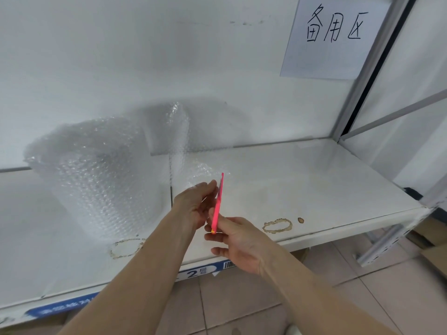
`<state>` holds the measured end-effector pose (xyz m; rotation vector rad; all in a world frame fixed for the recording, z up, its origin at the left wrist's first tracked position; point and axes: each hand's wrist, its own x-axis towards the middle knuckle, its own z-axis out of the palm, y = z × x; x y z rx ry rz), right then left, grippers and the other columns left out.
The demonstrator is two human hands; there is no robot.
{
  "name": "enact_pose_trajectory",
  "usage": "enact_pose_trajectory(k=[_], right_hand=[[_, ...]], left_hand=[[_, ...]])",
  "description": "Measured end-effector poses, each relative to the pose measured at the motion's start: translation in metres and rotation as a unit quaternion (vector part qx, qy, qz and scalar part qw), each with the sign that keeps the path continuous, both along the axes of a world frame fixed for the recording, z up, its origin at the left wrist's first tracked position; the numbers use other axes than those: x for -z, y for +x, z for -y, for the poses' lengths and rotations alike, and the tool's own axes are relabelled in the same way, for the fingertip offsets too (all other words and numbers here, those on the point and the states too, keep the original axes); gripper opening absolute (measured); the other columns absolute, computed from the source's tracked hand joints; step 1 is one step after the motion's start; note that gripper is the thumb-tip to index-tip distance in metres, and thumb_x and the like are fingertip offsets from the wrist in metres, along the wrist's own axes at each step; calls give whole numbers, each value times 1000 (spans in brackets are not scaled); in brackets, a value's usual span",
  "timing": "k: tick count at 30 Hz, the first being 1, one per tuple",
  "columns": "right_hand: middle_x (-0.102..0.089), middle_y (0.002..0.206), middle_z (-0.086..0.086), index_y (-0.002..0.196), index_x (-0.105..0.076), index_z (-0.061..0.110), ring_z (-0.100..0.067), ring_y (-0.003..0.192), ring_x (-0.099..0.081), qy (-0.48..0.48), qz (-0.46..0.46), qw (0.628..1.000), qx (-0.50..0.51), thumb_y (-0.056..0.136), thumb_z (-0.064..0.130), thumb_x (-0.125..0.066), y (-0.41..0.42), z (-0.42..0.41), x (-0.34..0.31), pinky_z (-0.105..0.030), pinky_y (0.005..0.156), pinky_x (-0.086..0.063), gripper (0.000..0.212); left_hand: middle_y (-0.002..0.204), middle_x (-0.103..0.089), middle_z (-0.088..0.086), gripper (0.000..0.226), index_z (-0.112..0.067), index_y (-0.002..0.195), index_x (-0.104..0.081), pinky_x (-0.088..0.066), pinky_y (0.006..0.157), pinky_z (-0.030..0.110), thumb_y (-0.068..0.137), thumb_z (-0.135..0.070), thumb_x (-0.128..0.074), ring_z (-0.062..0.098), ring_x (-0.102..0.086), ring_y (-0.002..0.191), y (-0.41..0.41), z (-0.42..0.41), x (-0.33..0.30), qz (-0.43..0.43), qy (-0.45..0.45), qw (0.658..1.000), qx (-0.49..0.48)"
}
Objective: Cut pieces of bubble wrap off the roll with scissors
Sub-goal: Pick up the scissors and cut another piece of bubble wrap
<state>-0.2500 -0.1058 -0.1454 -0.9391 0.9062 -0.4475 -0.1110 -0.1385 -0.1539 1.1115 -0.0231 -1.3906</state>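
A roll of clear bubble wrap (96, 170) lies on the white shelf (314, 180) at the left, its loose sheet (179, 131) rising at the back and trailing right. My right hand (239, 245) grips the lower end of slim pink scissors (217, 204), which point upward and look closed. My left hand (196, 206) sits just left of the scissors with curled fingers touching their upper part. A loose end of bubble wrap (203, 172) lies on the shelf just behind both hands.
Brown ring stains (277, 226) mark the shelf near its front edge. A paper sign (333, 37) hangs on the back wall at upper right. A metal upright (362, 76) bounds the shelf on the right. Cardboard (433, 257) lies on the tiled floor below.
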Motion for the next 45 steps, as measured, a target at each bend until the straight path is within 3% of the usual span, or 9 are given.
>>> enact_pose_trajectory(k=[5, 10, 13, 21, 25, 29, 38, 43, 45], right_hand=[[-62, 95, -3, 94, -64, 10, -16, 91, -60, -6, -5, 1000, 3, 81, 48, -70, 1, 0, 4, -30, 71, -48, 41], [-61, 100, -4, 102, -62, 9, -17, 93, -60, 0, 1, 1000, -6, 74, 54, -72, 2, 1, 1, -31, 72, -49, 54], [-60, 101, -4, 105, -61, 8, -16, 92, -61, 0, 9, 1000, -7, 64, 58, -73, 2, 1, 0, -30, 72, -49, 65], [-60, 94, -3, 89, -63, 12, -15, 88, -60, -10, 5, 1000, -5, 85, 47, -69, 2, 2, 6, -30, 70, -46, 36], [-61, 99, -3, 93, -62, 12, -15, 91, -59, -7, 11, 1000, -10, 78, 54, -71, 2, 2, 5, -30, 72, -48, 45], [-61, 100, -3, 94, -60, 12, -16, 92, -59, -2, 23, 1000, -15, 65, 59, -74, 3, 2, 2, -30, 71, -48, 56], [-62, 86, -1, 86, -64, 13, -14, 82, -59, -5, 18, 1000, -4, 84, 45, -69, 2, 2, 6, -28, 65, -45, 33], [-61, 96, -3, 101, -61, 10, -14, 87, -59, -5, 18, 1000, -13, 68, 59, -73, 5, 1, 3, -28, 67, -48, 60], [-62, 95, -2, 101, -61, 10, -13, 86, -60, -6, 21, 1000, -10, 67, 59, -74, 5, 2, 3, -28, 66, -48, 60]], left_hand=[[59, -68, 7, 19, -7, 68, -61, -53, 82, 33, 78, 0, -76, 19, -64, 67, -2, -1, -1, 12, -2, 1000, 3], [55, -65, 4, 30, -9, 58, -55, -50, 68, 30, 80, -1, -75, 17, -59, 63, -1, 1, 2, 25, -7, 1000, 17], [53, -64, 3, 29, -9, 60, -54, -49, 70, 30, 81, -1, -74, 17, -58, 63, -1, 1, 2, 28, -8, 999, 16], [58, -66, 5, 25, -9, 64, -58, -52, 66, 29, 79, 0, -76, 16, -64, 63, 0, 1, 2, 17, -10, 1000, 7], [53, -63, 2, 27, -10, 63, -56, -51, 61, 27, 81, -3, -75, 14, -59, 56, -1, 1, 2, 35, -11, 999, 20], [52, -64, 3, 23, -8, 66, -58, -49, 68, 30, 81, -4, -75, 17, -56, 60, -3, 1, 2, 43, -2, 999, 16], [57, -68, 5, 17, -9, 78, -61, -52, 62, 29, 78, -1, -77, 17, -61, 61, 0, -1, -1, 15, 3, 1000, -3], [56, -66, 2, 18, -11, 74, -60, -51, 57, 27, 80, -5, -77, 14, -61, 55, -1, 0, 1, 28, 2, 1000, 8], [53, -65, 0, 21, -12, 71, -59, -50, 51, 23, 80, -6, -77, 11, -60, 50, 0, 0, 1, 34, -2, 999, 9]])
